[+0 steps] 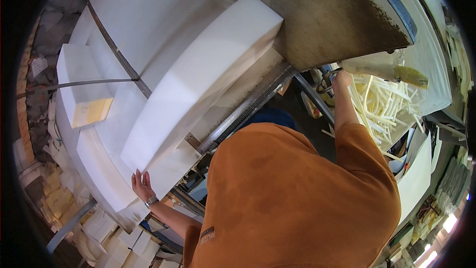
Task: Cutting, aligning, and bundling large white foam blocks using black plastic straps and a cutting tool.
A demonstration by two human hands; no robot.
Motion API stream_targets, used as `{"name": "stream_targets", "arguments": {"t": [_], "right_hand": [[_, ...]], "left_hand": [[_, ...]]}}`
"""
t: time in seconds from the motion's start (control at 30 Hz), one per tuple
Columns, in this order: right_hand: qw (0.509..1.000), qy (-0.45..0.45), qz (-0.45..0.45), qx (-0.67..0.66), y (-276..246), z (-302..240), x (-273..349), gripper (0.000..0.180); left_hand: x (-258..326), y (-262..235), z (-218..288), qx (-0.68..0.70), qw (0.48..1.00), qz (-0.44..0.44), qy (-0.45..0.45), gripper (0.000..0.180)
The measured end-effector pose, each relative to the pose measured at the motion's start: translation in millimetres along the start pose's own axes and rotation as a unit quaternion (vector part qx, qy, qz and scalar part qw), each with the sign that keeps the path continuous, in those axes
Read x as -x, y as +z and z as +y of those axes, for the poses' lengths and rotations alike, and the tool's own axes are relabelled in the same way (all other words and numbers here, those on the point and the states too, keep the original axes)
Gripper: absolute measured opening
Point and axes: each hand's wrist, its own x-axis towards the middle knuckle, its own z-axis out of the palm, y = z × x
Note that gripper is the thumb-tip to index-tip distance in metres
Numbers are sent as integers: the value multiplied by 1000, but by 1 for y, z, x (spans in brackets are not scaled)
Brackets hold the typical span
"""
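Note:
A long white foam block (198, 74) lies slanted across a wide white foam slab (144, 15) on a cutting machine. My left hand (142, 185), with a watch on the wrist, rests flat against the block's near end, fingers spread. My right hand (341, 78) is stretched forward and closed around a dark metal handle (327, 83) beside the machine. A toothed metal rail (248, 108) runs along the block's right side. My orange shirt (297, 198) fills the lower middle of the view.
A thin metal band (118, 52) crosses the slab. At the left lies a smaller foam piece with a yellowish face (91, 111). A stained brown board (337, 10) hangs over the top right. Foam strips (382, 104) are piled right, foam scraps (54, 183) lower left.

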Motion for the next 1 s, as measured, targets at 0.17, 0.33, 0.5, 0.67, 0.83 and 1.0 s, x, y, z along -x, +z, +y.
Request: {"name": "stream_targets", "arguments": {"t": [0.17,0.33,0.5,0.67,0.83,1.0], "right_hand": [[986,102,-17,-131,22,-15,39,31],[984,147,29,-96,26,-31,51,41],[956,-108,-136,235,-29,-23,29,62],[886,-263,-223,308,-39,-49,161,79],[715,-257,-632,149,-83,-144,361,51],[598,-340,-718,-104,-124,-315,562,38]], "left_hand": [[14,-22,9,-11,1000,21,18,26],[11,-23,12,-21,999,13,33,22],[-7,-8,8,-39,999,11,36,21],[17,-55,10,-91,995,13,40,23],[2,-37,16,-120,987,-34,97,34],[-1,-58,28,-170,976,-86,101,44]]}}
